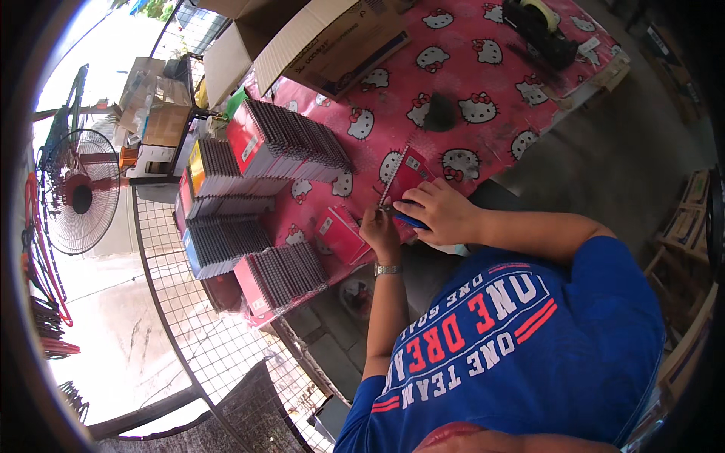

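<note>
A red spiral notebook (412, 167) lies at the near edge of the table, its wire binding running along its left side. My left hand (380, 230) is closed at the lower end of that binding, pinching the notebook's corner. In my right hand (442, 211), fingers curl around a blue-handled tool (410, 221), held beside the same corner; its working end is hidden. Just left of my left hand rests a flat pinkish-red notebook (343, 234).
Tall stacks of spiral notebooks (291, 143) stand on the left of the pink patterned table (483, 136). Behind them is an open cardboard box (340, 49). A black tape dispenser (540, 34) sits at the far right. Beyond the left edge are wire mesh and a fan (81, 198).
</note>
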The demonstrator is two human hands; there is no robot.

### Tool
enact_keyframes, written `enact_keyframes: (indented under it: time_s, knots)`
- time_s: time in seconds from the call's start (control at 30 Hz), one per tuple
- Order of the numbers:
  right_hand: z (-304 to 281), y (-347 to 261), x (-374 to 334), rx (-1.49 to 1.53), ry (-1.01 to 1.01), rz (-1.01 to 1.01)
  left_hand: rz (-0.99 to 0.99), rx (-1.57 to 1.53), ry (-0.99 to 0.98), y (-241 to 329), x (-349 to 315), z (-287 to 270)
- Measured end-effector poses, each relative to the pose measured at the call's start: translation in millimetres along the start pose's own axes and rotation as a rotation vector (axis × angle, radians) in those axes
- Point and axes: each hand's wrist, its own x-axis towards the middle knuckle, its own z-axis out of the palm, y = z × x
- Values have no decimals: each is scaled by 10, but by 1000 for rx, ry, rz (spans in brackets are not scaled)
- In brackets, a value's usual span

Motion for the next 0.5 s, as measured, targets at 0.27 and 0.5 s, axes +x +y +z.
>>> enact_keyframes:
  time_s: [0.27,0.5]
  knots:
    - [-31,61,27,837,-276,441,168,272,78,226,-33,-39]
    - [-240,509,-233,426,-43,284,503,451,87,884,180,-655]
